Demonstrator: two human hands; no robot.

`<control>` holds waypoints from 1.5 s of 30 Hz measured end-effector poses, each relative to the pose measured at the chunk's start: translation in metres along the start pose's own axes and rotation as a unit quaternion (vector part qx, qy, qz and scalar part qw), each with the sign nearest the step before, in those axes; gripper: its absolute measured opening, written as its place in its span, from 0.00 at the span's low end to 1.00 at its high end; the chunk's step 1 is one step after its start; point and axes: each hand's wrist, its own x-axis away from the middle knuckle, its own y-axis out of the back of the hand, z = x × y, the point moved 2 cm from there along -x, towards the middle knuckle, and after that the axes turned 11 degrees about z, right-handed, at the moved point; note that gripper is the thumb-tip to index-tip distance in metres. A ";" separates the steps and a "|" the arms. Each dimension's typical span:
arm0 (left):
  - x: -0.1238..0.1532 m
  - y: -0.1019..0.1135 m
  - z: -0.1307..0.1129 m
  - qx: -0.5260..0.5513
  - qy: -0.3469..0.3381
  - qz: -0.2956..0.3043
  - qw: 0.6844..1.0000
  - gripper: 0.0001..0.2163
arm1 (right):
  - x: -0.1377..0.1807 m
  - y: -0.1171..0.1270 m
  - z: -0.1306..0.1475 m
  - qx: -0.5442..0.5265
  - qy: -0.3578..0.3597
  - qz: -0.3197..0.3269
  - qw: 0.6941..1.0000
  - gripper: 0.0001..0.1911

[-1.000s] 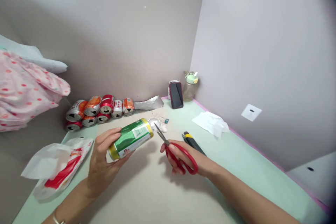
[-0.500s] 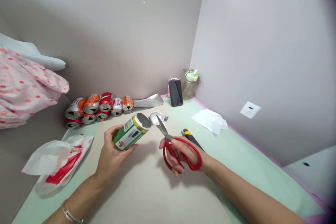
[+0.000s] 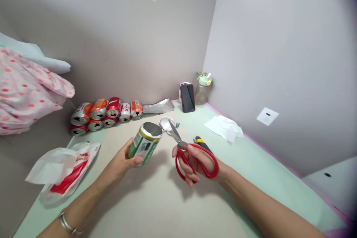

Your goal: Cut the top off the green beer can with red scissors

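My left hand (image 3: 124, 161) is wrapped round a green and white drink can (image 3: 145, 145) whose top is cut off, leaving a jagged silver rim. The can tilts a little to the right, and its open end faces up. In my right hand (image 3: 192, 160) are red-handled scissors (image 3: 180, 144), with fingers through the loops and the blades pointing up and to the left, nearly together. The blades are apart from the can. Just behind them on the board lies a round silver can lid (image 3: 166, 123).
Several drink cans (image 3: 114, 108) lie stacked along the back wall beside a cut metal sheet (image 3: 159, 106). A phone (image 3: 187, 97), bottle (image 3: 203, 90), tissue (image 3: 224, 127) and yellow-black pliers (image 3: 203, 144) are further right. A tissue pack (image 3: 69, 178) lies left.
My left hand has turned the can more upright and moved it slightly right, so its open end faces up more. The scissors have shifted slightly right, still in my right hand.
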 end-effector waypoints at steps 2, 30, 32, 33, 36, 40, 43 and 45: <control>-0.001 0.002 0.001 -0.018 0.006 -0.004 1.000 0.36 | -0.002 0.000 -0.002 0.005 0.002 -0.007 1.000 0.25; 0.007 -0.012 0.006 -0.368 -0.005 -0.161 0.916 0.29 | -0.002 -0.006 0.006 0.473 -0.111 -0.196 0.852 0.21; 0.007 -0.014 0.008 -0.396 -0.033 -0.155 0.904 0.28 | -0.001 -0.005 0.004 0.498 -0.107 -0.206 0.835 0.21; 0.007 -0.015 0.009 -0.412 -0.045 -0.151 0.897 0.28 | -0.001 -0.005 0.003 0.507 -0.104 -0.211 0.829 0.21; 0.007 -0.017 0.012 -0.448 -0.066 -0.145 0.880 0.27 | -0.001 -0.004 0.002 0.533 -0.091 -0.220 0.812 0.21; 0.005 -0.019 0.014 -0.484 -0.085 -0.128 0.862 0.26 | -0.001 -0.005 0.001 0.552 -0.090 -0.221 0.799 0.20; 0.005 -0.021 0.015 -0.511 -0.107 -0.105 0.847 0.26 | -0.001 -0.005 0.000 0.569 -0.095 -0.218 0.787 0.20; 0.005 -0.022 0.016 -0.515 -0.111 -0.099 0.844 0.26 | -0.001 -0.006 0.000 0.580 -0.099 -0.216 0.779 0.20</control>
